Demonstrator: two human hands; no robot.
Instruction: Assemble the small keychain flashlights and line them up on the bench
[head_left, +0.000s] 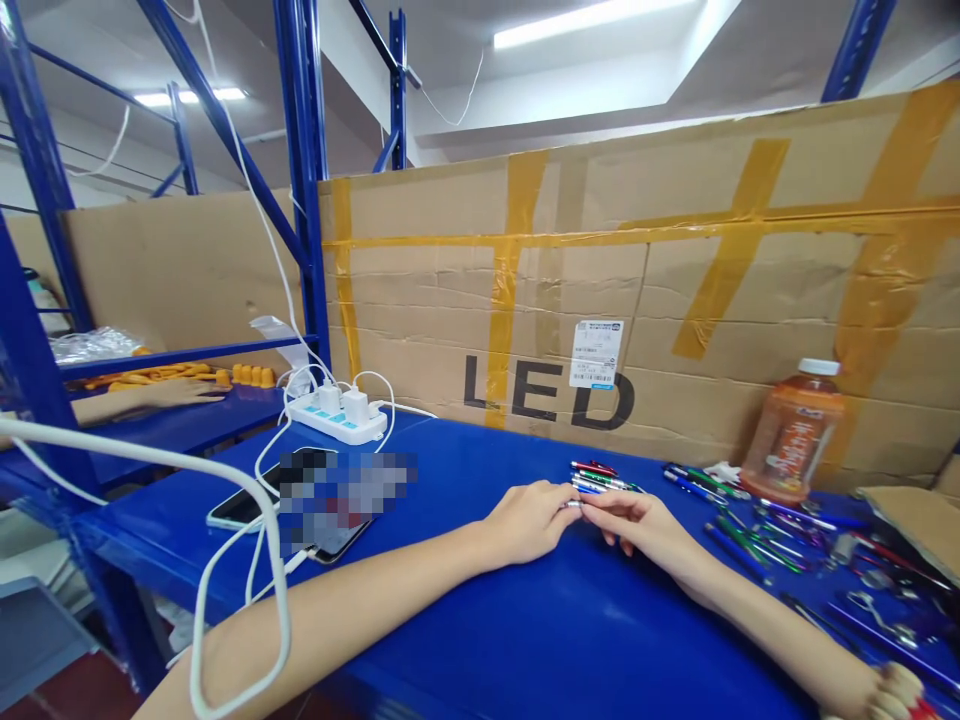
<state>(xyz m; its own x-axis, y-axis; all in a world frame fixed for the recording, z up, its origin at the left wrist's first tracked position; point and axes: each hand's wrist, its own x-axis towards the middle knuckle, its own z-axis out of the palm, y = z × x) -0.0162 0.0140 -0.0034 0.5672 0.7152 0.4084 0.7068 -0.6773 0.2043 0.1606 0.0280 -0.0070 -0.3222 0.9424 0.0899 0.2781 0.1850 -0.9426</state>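
My left hand [529, 520] and my right hand [637, 522] meet fingertip to fingertip on the blue table [480, 620]. Both are closed in a pinch on a small silvery pen [574, 504] held between them, most of it hidden by the fingers. Just behind my fingers lies a little bunch of pens [600, 477] in red, green and blue. To the right, several more pens and pen parts [757, 540] are scattered over the table.
An orange drink bottle [791, 430] stands at the right before a taped cardboard wall [675, 300]. A white power strip [337, 415], phones [240, 505] and a white cable [225, 560] lie at left. Another person's arm [150, 395] rests on the left shelf. Red-nailed fingers [896, 690] show at the lower right.
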